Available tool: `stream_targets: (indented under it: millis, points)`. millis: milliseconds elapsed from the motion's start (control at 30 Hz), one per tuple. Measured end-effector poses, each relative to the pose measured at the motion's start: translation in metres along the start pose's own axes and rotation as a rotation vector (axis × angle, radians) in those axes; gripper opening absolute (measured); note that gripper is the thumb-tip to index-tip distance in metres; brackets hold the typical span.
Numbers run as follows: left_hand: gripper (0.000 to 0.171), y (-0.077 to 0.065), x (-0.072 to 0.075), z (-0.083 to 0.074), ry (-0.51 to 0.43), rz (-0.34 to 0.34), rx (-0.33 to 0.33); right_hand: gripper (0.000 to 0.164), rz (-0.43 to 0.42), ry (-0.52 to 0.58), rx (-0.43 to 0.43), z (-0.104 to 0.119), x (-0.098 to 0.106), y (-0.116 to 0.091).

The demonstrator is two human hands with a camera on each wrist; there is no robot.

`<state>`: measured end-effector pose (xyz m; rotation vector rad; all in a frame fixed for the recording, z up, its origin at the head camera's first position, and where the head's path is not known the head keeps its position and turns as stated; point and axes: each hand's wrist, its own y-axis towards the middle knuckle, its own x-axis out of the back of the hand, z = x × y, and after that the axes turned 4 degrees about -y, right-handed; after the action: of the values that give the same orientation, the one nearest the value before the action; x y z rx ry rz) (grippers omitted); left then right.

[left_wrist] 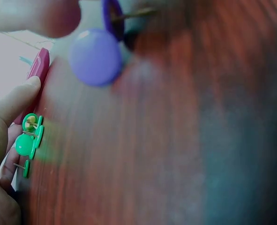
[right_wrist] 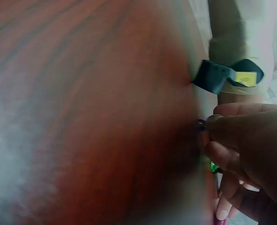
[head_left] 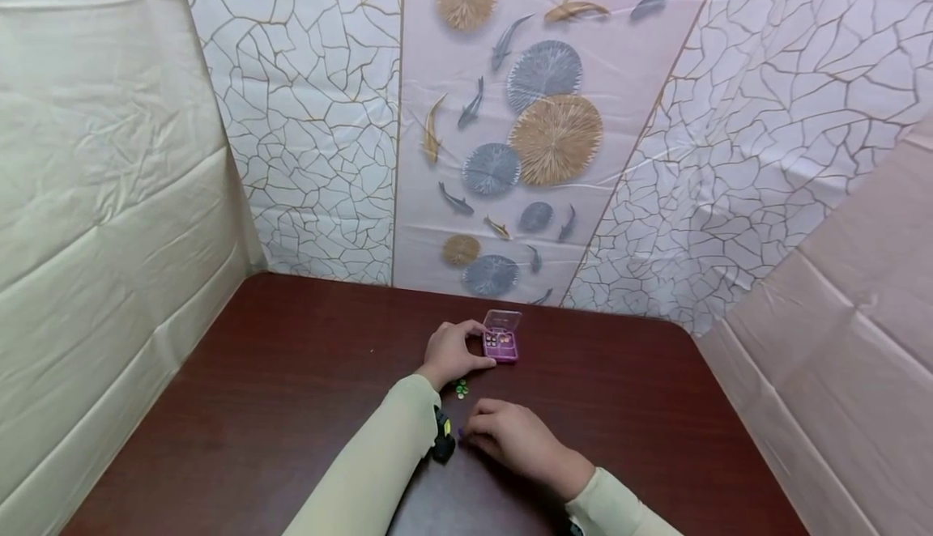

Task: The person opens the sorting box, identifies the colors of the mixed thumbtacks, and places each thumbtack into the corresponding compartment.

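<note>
Beyond the middle of the table, my left hand holds the left side of a small magenta compartment box, thumb at its near edge and fingers toward its far side. Its clear lid stands raised, and small tacks sit in two back compartments. Closer in, my right hand reaches down with bent fingers, fingertips right beside purple thumbtacks. In the left wrist view one purple thumbtack shows its round face, another its pin. I cannot tell whether the right fingers pinch one.
Several green thumbtacks lie in a small cluster beside my left wrist, between the two hands. A black wrist camera is strapped to the left forearm, close to the right fingertips. Patterned cloth hangs behind the dark wooden table.
</note>
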<state>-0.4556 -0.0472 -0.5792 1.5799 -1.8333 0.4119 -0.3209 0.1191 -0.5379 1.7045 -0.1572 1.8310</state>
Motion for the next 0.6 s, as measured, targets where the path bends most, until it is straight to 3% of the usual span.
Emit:
stream_targets:
  millis: [233,600]
  points:
    - [0.060,-0.001,0.000,0.000,0.000,-0.011,-0.006,0.010,-0.004,-0.051,0.023,0.000,-0.005,-0.001]
    - [0.061,0.003,0.000,0.001,0.003,-0.008,0.002,0.007,-0.026,-0.123,-0.094,-0.009,-0.005,-0.005]
